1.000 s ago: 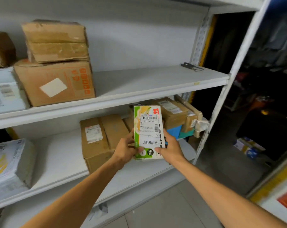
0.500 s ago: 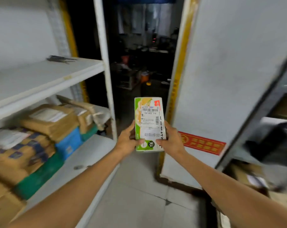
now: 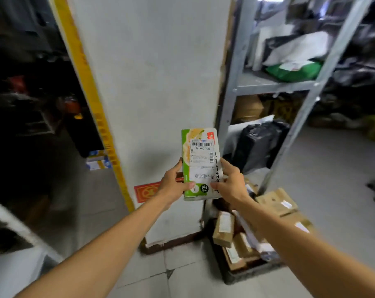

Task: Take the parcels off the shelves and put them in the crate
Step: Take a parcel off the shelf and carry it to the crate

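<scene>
Parcel (image 3: 200,164) in green-and-white wrapping, its barcode label facing the viewer, held upright in mid-air with both hands in front of a white pillar (image 3: 150,82).

Head view: both bare arms reach forward from the bottom corners of the picture, forearms nearly straight and converging on the package. The left hand (image 3: 173,186) clasps the parcel's lower left edge, thumb laid across the front by the green patch, fingers wrapped out of sight behind. The right hand (image 3: 231,186) mirrors it on the lower right edge, thumb pressed to the front, knuckles turned outward. The two thumbs almost meet across the lower face of the pack. The parcel touches nothing but the hands.

Lower right, under the right forearm, a dark crate (image 3: 242,276) stands on the tiled floor (image 3: 182,276), already holding several cardboard boxes (image 3: 224,230) with white labels, some tipped on edge. The parcel is above and to the left of it, well apart.

Beside the pillar to the right rises a metal rack (image 3: 231,82) carrying a black bag (image 3: 257,145) on a lower level and a green mailer (image 3: 294,70) higher up. A yellow strip (image 3: 89,82) runs down the pillar's left edge, and a red sticker (image 3: 146,191) shows near its foot, just left of the left hand.
</scene>
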